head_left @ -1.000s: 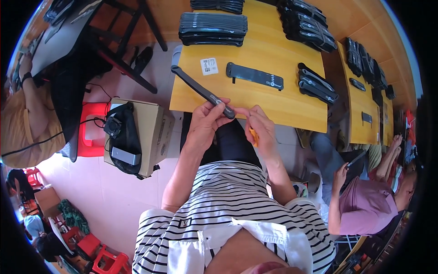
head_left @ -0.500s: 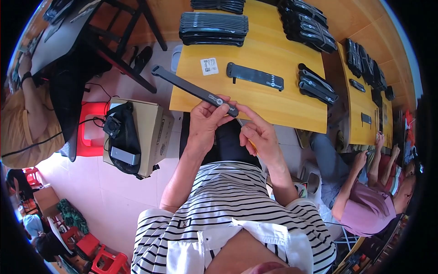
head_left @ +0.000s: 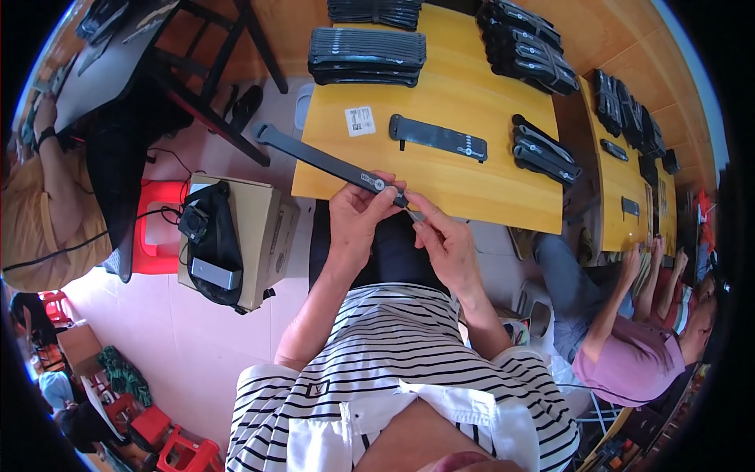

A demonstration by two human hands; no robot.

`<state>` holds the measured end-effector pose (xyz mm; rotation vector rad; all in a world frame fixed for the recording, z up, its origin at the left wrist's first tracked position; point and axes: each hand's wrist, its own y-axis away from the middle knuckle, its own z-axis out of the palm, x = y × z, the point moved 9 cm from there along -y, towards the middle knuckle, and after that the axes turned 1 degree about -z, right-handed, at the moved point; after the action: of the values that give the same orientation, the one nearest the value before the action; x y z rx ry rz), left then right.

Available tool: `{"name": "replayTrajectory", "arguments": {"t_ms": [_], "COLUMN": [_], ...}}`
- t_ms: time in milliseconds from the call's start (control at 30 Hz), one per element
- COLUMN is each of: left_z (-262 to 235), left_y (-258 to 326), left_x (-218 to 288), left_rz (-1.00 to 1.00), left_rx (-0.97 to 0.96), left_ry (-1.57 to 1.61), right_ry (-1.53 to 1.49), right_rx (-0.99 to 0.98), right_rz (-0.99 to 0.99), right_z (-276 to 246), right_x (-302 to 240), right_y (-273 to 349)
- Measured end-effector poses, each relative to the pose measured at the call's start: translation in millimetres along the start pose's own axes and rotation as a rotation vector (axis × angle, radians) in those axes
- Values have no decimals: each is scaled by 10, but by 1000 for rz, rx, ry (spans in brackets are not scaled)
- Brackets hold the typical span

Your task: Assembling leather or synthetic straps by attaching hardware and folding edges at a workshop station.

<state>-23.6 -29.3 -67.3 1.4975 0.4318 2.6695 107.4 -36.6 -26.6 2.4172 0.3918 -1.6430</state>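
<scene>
My left hand [head_left: 355,220] is closed on a long dark grey strap [head_left: 314,160] with white printing, pinching it near its lower right end. The strap slants up to the left, and its far end has a loop. Close beside it, my right hand [head_left: 447,240] is closed on a thin metal-tipped tool [head_left: 414,215], whose tip meets the strap's near end. Most of that tool is hidden by the fingers, so its kind is unclear. Beyond my hands, a wider black strap [head_left: 440,138] lies flat on the yellow table [head_left: 503,200].
Stacks of straps [head_left: 366,55] stand at the table's far side, with a smaller pile [head_left: 544,149] at its right. A white label [head_left: 360,121] lies at the left. A cardboard box [head_left: 259,236] bears a black bag [head_left: 214,244]. Co-workers sit on both sides.
The strap's far end has swung slightly left and down. My right hand has moved a little left, bringing the tool tip against the strap's near end.
</scene>
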Motion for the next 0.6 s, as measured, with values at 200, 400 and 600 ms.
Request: {"name": "replayTrajectory", "arguments": {"t_ms": [200, 400, 600], "left_z": [20, 26, -6], "left_y": [-5, -3, 53], "left_x": [-15, -107, -184], "left_rz": [31, 86, 222], "left_rx": [31, 133, 243], "left_ry": [23, 94, 156], "right_ry": [89, 110, -195], "right_rx": [51, 167, 271], "right_rz": [-15, -121, 47], "right_z": [-16, 11, 156], "right_x": [37, 94, 349], "right_y": [19, 30, 38]}}
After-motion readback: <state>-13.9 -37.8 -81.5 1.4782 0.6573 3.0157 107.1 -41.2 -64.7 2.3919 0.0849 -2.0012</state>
